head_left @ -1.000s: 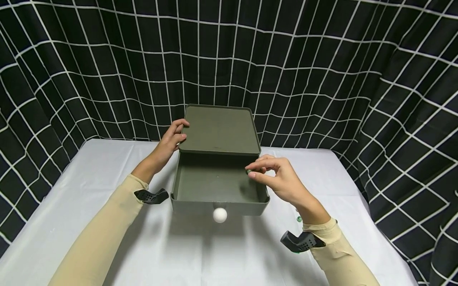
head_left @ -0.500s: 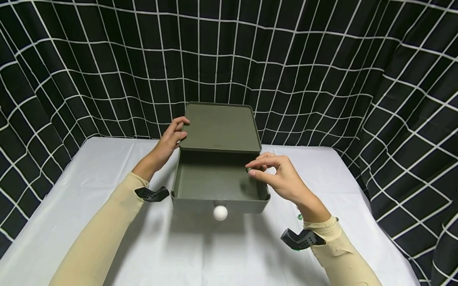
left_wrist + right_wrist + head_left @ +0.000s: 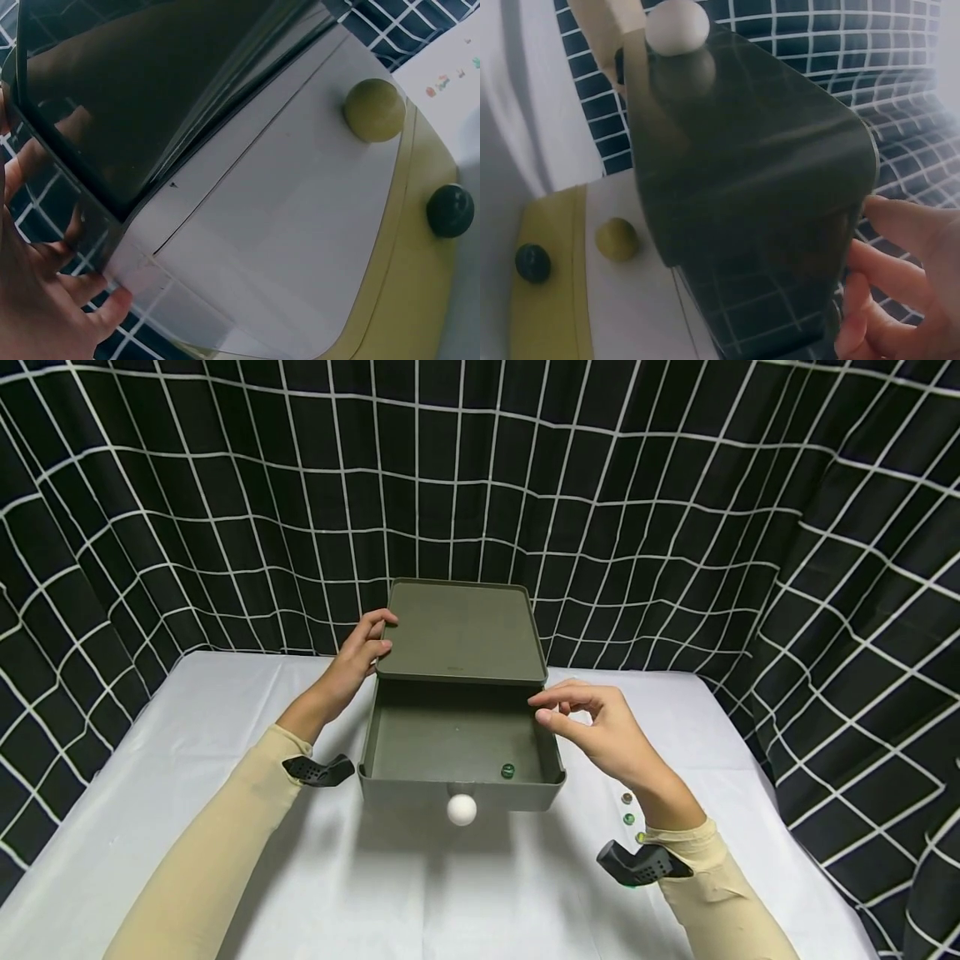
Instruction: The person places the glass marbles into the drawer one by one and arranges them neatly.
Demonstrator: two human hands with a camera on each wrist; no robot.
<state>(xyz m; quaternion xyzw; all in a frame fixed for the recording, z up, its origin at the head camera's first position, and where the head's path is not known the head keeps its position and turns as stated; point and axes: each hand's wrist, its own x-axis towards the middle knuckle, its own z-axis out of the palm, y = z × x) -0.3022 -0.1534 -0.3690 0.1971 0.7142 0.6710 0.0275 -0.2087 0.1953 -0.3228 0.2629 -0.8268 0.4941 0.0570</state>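
A small cabinet with an olive top (image 3: 462, 628) stands on the table, its olive top drawer (image 3: 420, 743) pulled out toward me. One green glass marble (image 3: 507, 771) lies on the drawer floor near the front right. My left hand (image 3: 348, 662) rests against the cabinet's left side, fingertips on the top edge; the left wrist view shows the fingers (image 3: 75, 289) touching that side. Over the drawer's right wall is my right hand (image 3: 592, 722), thumb and forefinger apart with nothing between them. In the right wrist view its fingers (image 3: 892, 274) are beside the drawer.
Several marbles (image 3: 628, 819) lie on the white tablecloth (image 3: 300, 877) by my right wrist. A white knob (image 3: 461, 810) sticks out of the drawer front. Lower drawers bear a yellow knob (image 3: 374, 110) and a dark green knob (image 3: 450, 211). Black checked curtain (image 3: 480, 460) hangs behind.
My right hand has let go of the green marble, which now lies in the drawer. The fingers have parted and the hand has shifted slightly right. The left hand stays put.
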